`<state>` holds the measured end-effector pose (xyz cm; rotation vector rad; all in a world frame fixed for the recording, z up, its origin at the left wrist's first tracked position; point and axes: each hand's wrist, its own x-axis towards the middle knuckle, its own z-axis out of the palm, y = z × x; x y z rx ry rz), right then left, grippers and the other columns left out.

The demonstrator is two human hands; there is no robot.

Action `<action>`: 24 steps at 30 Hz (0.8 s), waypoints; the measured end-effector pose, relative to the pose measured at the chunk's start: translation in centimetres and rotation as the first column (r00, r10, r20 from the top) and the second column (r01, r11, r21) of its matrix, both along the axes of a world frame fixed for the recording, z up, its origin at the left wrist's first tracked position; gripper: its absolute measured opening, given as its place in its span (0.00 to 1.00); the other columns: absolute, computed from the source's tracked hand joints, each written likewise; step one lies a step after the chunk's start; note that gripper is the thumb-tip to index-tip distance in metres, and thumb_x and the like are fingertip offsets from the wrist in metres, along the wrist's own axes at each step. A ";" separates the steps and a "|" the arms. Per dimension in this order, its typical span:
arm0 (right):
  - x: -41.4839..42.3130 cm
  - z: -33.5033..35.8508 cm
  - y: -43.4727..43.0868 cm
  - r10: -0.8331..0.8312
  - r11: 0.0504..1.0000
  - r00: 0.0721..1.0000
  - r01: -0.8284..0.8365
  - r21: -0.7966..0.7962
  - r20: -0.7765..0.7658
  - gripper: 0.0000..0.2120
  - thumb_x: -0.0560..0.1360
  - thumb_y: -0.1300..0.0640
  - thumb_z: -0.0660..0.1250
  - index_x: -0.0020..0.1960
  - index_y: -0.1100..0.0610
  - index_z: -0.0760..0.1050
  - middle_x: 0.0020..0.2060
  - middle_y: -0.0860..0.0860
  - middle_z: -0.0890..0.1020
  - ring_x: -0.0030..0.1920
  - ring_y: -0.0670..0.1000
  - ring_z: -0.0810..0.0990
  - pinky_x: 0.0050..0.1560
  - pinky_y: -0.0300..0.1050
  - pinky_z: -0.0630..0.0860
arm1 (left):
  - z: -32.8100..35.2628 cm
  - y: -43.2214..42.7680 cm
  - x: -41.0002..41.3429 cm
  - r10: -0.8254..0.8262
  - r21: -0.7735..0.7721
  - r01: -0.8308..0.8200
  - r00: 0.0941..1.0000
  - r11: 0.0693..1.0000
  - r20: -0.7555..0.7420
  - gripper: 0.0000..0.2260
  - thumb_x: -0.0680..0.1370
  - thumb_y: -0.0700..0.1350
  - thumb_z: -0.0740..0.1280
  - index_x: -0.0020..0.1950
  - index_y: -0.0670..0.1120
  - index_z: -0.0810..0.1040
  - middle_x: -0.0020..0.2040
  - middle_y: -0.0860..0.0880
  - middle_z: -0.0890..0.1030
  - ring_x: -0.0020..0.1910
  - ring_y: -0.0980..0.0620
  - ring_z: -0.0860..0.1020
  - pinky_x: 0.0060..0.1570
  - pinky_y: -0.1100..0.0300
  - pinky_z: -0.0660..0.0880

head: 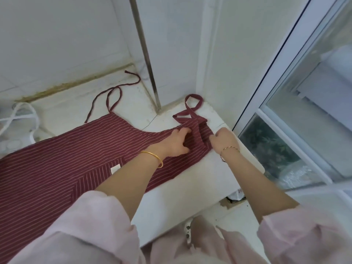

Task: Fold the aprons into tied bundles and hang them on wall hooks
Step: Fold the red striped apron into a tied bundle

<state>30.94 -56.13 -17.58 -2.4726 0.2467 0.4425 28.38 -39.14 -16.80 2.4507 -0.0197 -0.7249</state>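
On the white counter (186,180) in the corner by the window (297,103), the head view shows one apron (57,168), dark red with thin pale stripes, lying flat. Its long axis runs from the lower left up to the right. The narrow bib end points right, toward the window, and the wide skirt spreads off the left edge of the picture. One neck loop (192,106) lies curled on the counter just beyond the bib. One thin tie (114,92) trails from the apron's far corner toward the wall, looping over itself. One small white label (115,168) is sewn on the cloth near the left forearm.

Both hands are at the bib. The left hand (177,142) lies on top of the cloth, fingers curled into a raised fold. The right hand (225,140) sits at the bib's near edge, knuckles up, fingers bent round the cloth there. Two bracelets show, a gold bangle (153,159) on the left wrist and a thinner one (230,148) on the right. Two pale pink sleeves (91,225) fill the bottom. One metal pipe (146,54) stands in the corner behind the apron.
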 end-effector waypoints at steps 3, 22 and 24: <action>0.6 1.3 0.3 -0.120 0.935 0.943 0.213 0.285 -0.311 0.11 0.77 0.56 0.58 0.48 0.64 0.74 0.39 0.60 0.81 0.34 0.58 0.81 0.43 0.50 0.79 | -0.4 -0.8 0.2 -0.024 0.100 0.028 0.999 0.995 -0.039 0.39 0.74 0.48 0.71 0.76 0.53 0.49 0.70 0.42 0.57 0.64 0.41 0.69 0.65 0.50 0.69; 2.8 1.3 -2.3 -0.030 0.994 0.985 0.011 -0.110 -0.170 0.09 0.76 0.61 0.64 0.54 0.65 0.74 0.35 0.56 0.77 0.33 0.55 0.77 0.34 0.43 0.74 | -1.0 -1.3 0.2 -0.109 0.247 0.114 0.993 0.962 -0.036 0.43 0.74 0.53 0.70 0.77 0.53 0.43 0.72 0.40 0.54 0.66 0.39 0.68 0.67 0.49 0.67; 2.9 1.2 -1.9 0.006 0.976 1.000 0.001 -0.216 0.030 0.07 0.77 0.60 0.61 0.52 0.62 0.71 0.44 0.56 0.79 0.39 0.56 0.76 0.39 0.45 0.73 | -0.8 -1.1 0.2 -0.120 0.218 0.125 0.992 0.968 -0.038 0.42 0.74 0.52 0.71 0.78 0.52 0.45 0.71 0.41 0.56 0.66 0.41 0.69 0.66 0.51 0.68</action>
